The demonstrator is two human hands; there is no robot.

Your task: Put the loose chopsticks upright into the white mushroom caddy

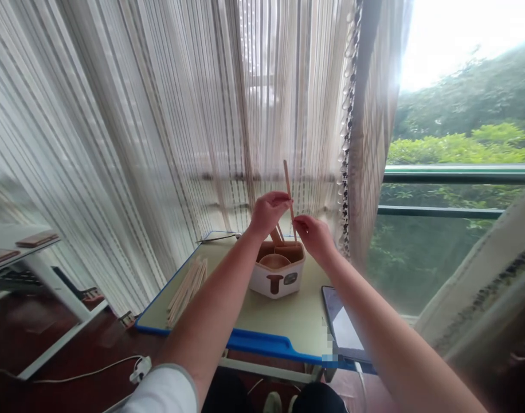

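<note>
light, stiff, thin wooden stick [287, 178], pinched by left hand [269, 213] near mid-length; right hand [314, 238] fingertips at lower part, grip unclear; steadiest held mid-shaft, above white divided caddy [261, 278].

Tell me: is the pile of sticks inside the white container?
No, the pile of sticks lies on the table, left of the white container.

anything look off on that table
The dark flat tablet looks badly placed: it sits right at the corner against the blue plastic rim of the pale green table, with a white cable trailing down past the edge.
</note>
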